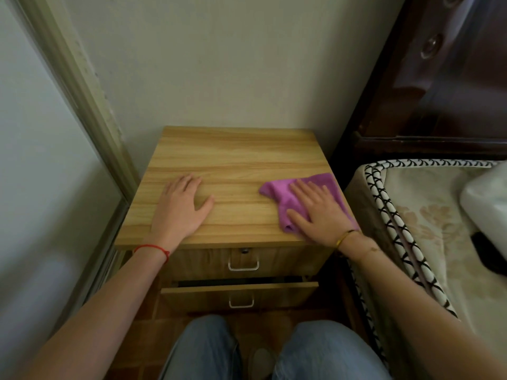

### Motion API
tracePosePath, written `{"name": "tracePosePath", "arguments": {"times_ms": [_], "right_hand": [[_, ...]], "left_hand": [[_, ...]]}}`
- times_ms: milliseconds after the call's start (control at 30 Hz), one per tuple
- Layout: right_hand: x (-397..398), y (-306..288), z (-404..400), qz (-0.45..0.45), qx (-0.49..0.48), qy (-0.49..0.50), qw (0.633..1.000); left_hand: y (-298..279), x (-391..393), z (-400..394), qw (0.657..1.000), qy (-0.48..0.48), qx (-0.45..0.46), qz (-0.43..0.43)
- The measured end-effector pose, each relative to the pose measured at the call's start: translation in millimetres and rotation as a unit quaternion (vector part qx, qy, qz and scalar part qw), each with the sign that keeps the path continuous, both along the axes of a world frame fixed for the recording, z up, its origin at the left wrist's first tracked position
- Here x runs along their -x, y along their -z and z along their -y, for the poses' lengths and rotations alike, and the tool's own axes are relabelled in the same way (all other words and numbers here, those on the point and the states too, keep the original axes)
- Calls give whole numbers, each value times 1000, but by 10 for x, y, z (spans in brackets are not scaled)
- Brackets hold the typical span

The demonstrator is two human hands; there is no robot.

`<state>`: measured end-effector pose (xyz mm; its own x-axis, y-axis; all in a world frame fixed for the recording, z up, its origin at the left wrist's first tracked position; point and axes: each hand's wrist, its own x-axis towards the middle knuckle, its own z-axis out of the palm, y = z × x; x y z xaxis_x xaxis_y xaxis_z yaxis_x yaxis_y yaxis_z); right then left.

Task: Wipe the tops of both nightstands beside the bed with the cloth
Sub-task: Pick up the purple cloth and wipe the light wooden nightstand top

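Narrow bedroom corner, pale wall (233, 64) behind, a sliding door or wardrobe frame (82, 105) on the left, dark glossy headboard (439, 91) upper right. Bed (425, 229) with a patterned cover and black-and-white piped edge sits just beside the nightstand on its right.

Head view: light wood-grain nightstand (233, 160) pushed against the wall; its top is the surface being wiped. Nothing else stands on it apart from the hands and cloth. Top drawer (205, 260) closed, with a small lock and metal handle; lower drawer (238, 294) pulled slightly out, dark gap above its front. Knees in jeans (323, 352) at the bottom, so the person looks crouched or seated in front.

Purple cloth (277, 193) lies on the near right part of the top, bunched, partly under the right hand (321, 212). That hand is spread flat, fingers straight, pressing the cloth down. Left hand (182, 207) rests flat on the left side of the top, fingers loosely spread, holding nothing, likely bracing.

Handling guess: cloth looks soft, light and limp, and will bunch if pushed from one edge; a flat palm over its middle suits best. Laminate top probably smooth, so it should slide easily. Second nightstand not in view.
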<state>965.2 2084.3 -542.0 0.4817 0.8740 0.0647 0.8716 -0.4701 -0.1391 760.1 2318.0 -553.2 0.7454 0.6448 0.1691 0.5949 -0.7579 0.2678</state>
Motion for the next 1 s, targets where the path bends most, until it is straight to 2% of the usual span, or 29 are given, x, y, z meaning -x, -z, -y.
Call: {"name": "tracePosePath", "arguments": {"times_ms": [133,333,400,467,567,633,733,800,933,1000], "right_hand": [[281,-6,17,-22,-4,-93,995],[-450,-36,-205,-2,16,47,999],[-245,-11,-412,-1,9,18,1000],[109,11,-518,1,-1,-55,998],[279,0,-397,-7,-2,-113,994],[-6,-7,-341,-12,-4,-89,996],[-535,-19,-478,-11,10,4,1000],[-551,-14,-670,3,14,23,1000],[-81,1,-687,4,-8,-101,995],[-146,-2,-637,-3,-5,-123,992]], "left_hand": [[6,-2,-16,1000,-2,-3,-2],[1,-3,-1,1000,1,0,6],[8,-7,-3,1000,0,3,4],[6,-8,-8,1000,-5,0,1],[-8,-2,6,1000,-8,-1,14],[-19,-1,17,1000,-5,4,18],[-8,9,11,1000,-4,2,16],[-4,13,-3,1000,-4,-1,15],[4,-6,-5,1000,-7,-8,6],[1,-13,-2,1000,-6,-5,8]]}}
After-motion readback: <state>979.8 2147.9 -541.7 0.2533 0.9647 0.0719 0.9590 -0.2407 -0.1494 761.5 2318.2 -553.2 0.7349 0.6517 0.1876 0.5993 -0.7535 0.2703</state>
